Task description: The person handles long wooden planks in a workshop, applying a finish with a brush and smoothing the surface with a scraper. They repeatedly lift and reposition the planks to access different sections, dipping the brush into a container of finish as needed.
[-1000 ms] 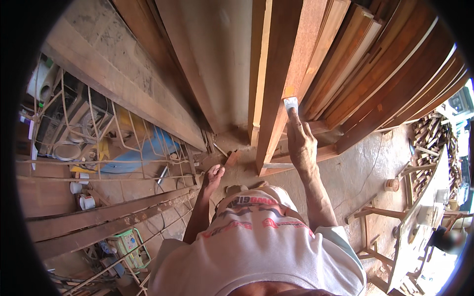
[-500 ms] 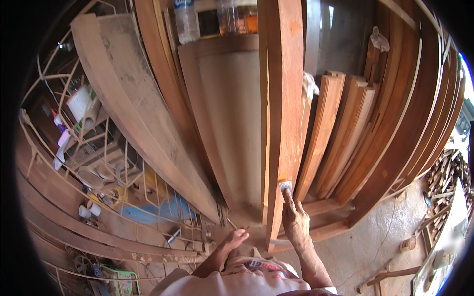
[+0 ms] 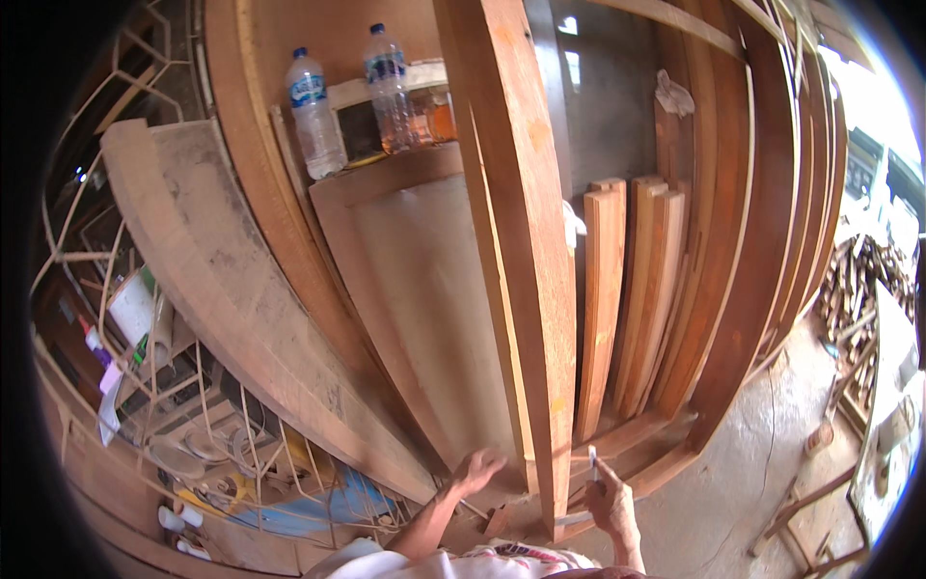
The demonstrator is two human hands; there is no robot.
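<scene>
In front of me a long reddish-brown wooden beam (image 3: 529, 222) stands upright, with lighter orange patches along its face. Just right of its lower part, my right hand (image 3: 612, 507) is closed around a small putty knife (image 3: 592, 452). Its pale blade points up, turned nearly edge-on and apart from the beam; the handle is hidden in the fingers. My left hand (image 3: 475, 473) is left of the beam's lower end, fingers stretched out and slightly blurred, with nothing seen in it. Behind it is a framed panel (image 3: 415, 289) with a pale, dusty face.
Two plastic bottles (image 3: 313, 116) stand above the panel. On the right, short timber pieces (image 3: 603, 299) lean beside long boards (image 3: 728, 318). At left are a wide dusty board (image 3: 207, 232) and a metal lattice (image 3: 193, 376). A scrap wood pile (image 3: 868, 280) lies far right.
My right hand has drawn the putty knife down and off the beam's face to its right side. My left hand has risen slightly toward the beam, fingers extended. The view has tilted and shifted.
</scene>
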